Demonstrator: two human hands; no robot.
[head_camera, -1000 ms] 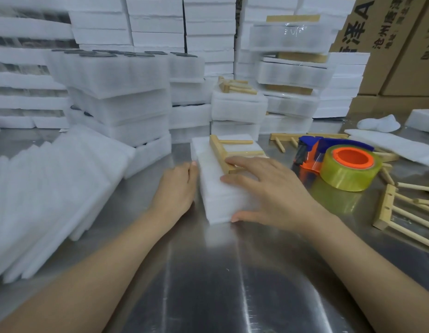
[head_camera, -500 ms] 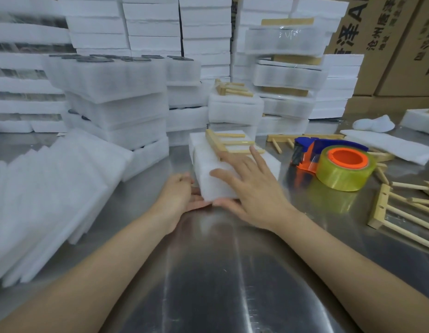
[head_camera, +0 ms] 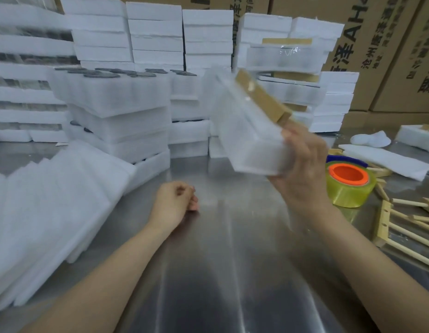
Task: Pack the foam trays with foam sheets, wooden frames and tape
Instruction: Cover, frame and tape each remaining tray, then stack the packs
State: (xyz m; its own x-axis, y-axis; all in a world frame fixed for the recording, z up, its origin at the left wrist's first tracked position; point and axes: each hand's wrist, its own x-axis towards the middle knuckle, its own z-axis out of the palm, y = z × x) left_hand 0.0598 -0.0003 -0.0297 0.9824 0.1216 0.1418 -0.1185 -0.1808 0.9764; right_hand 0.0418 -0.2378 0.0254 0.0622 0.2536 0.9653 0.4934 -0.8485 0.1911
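Observation:
My right hand (head_camera: 302,167) grips a white foam tray pack (head_camera: 247,131) by its near end and holds it tilted in the air above the steel table (head_camera: 220,272). A wooden frame (head_camera: 261,97) lies along the pack's upper face. My left hand (head_camera: 175,203) rests on the table to the left, fingers loosely curled and holding nothing. A yellow tape roll with an orange core (head_camera: 347,183) sits on a blue dispenser just right of my right hand. A fanned pile of foam sheets (head_camera: 52,207) lies at the left.
Stacks of foam trays (head_camera: 112,111) fill the back of the table, with cardboard boxes (head_camera: 376,44) behind at the right. Loose wooden frames (head_camera: 405,229) and foam sheets (head_camera: 383,159) lie at the right edge.
My right hand has lifted the foam pack off the table and tilted it up. My left hand has let go of the pack and now rests on the table.

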